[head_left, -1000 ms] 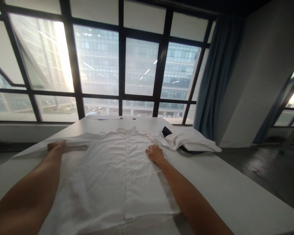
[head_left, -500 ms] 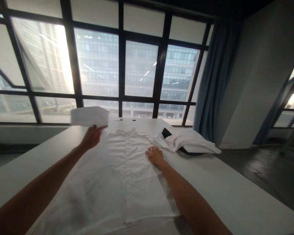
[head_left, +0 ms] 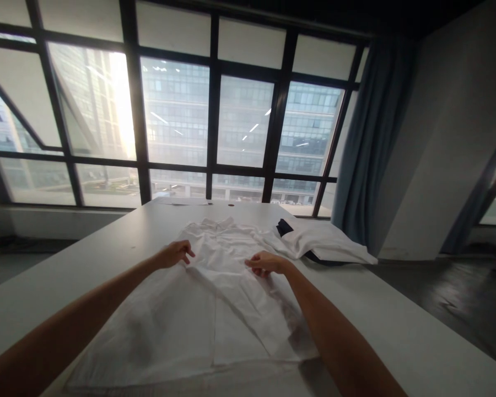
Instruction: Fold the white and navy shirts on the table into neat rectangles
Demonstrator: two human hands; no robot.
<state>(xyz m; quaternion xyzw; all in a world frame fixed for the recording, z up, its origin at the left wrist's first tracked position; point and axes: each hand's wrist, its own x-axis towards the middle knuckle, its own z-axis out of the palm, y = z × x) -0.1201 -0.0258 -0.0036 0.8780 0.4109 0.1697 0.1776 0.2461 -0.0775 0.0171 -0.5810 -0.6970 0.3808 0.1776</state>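
A white shirt (head_left: 182, 325) lies spread on the table with its collar (head_left: 219, 223) toward the window. My left hand (head_left: 177, 255) is at the shirt's left side, thumb and fingers pinched on the cloth. Opposite it, my right hand (head_left: 268, 263) pinches the fabric at the right side, fingers curled under. Between the two hands the cloth is raised in a ridge, with slanting folds running down to the right. My right forearm hides part of the shirt's right edge.
The white table (head_left: 380, 309) carries a pile of white and dark garments (head_left: 326, 240) at the right. A flat white sheet (head_left: 182, 201) lies at the far end near small dark round spots. Beyond stand a window wall and a blue curtain (head_left: 364, 149).
My left hand has let go of the white sheet, now at the table's far end, and come back to the shirt. My right hand went from lying flat to pinching; the cloth has bunched up.
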